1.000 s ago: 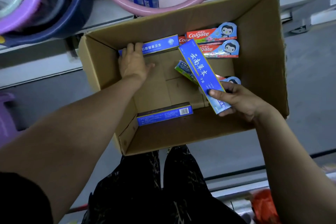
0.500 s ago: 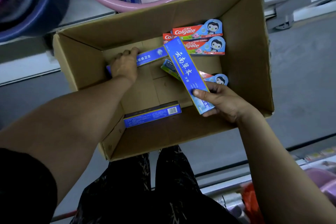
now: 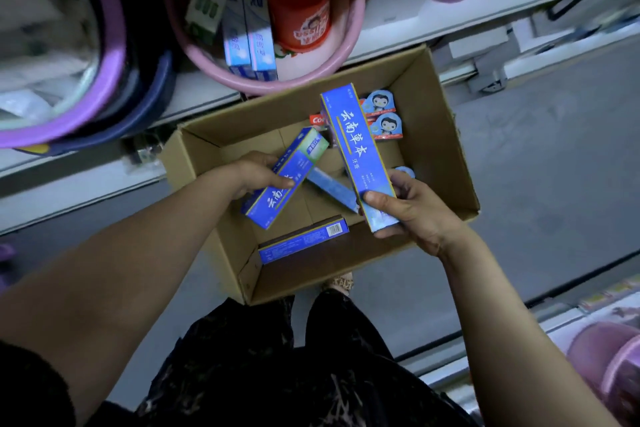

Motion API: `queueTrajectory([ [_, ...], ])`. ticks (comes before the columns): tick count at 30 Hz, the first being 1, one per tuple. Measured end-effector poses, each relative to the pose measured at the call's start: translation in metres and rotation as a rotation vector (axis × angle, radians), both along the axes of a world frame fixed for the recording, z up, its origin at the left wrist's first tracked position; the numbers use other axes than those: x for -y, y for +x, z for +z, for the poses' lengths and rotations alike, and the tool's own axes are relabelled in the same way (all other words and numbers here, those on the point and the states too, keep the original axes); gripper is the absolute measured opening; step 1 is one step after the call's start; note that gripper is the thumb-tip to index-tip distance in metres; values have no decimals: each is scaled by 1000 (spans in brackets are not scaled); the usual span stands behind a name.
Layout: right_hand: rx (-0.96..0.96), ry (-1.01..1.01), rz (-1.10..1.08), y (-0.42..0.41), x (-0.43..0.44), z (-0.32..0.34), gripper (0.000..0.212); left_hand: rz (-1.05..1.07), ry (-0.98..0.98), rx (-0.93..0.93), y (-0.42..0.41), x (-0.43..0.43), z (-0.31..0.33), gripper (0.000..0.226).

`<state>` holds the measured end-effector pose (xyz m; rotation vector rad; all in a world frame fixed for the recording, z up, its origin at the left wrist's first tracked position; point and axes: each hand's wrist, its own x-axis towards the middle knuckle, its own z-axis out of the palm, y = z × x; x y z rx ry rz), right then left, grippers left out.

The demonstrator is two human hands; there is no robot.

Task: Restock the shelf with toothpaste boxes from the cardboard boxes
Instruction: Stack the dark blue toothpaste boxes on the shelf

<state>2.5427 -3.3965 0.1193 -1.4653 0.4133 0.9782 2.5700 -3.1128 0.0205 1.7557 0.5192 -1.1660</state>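
An open cardboard box (image 3: 446, 156) stands on the floor below a white shelf (image 3: 398, 24). My left hand (image 3: 251, 175) grips a blue toothpaste box (image 3: 287, 177) lifted above the carton's floor. My right hand (image 3: 407, 208) holds a second, longer blue toothpaste box (image 3: 355, 149) by its near end, tilted up over the carton. Another blue box (image 3: 304, 244) lies along the carton's near wall. Red Colgate boxes with a penguin picture (image 3: 382, 116) lie at the far side, partly hidden by the held box.
A pink basin (image 3: 311, 69) on the shelf holds upright blue toothpaste boxes (image 3: 251, 48) and a red cup (image 3: 304, 21). Purple and dark blue basins (image 3: 114, 55) sit to its left. Grey floor lies to the right; another shelf edge and a pink basin (image 3: 609, 367) are behind me.
My left hand has picked up the blue box from the far left of the carton and raised it. My right hand has lifted its box higher. The camera tilted up toward the shelf.
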Motion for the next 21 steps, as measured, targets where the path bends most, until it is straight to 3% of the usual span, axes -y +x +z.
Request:
queueTrajectory([
  [3, 112, 65, -92, -9, -15, 25, 51, -65, -15, 20, 14, -8, 47, 13],
  [7, 228, 146, -153, -19, -35, 60, 45, -155, 13, 127, 28, -21, 124, 22],
  [13, 437, 203, -116, -19, -55, 123, 41, -98, 86, 373, 21, -43, 241, 30],
  [17, 577, 248, -103, -22, -61, 171, 67, -72, 124, 486, -1, -59, 320, 34],
  [21, 701, 356, -76, -26, -77, 212, 73, -9, 189, 603, -35, -77, 391, 45],
])
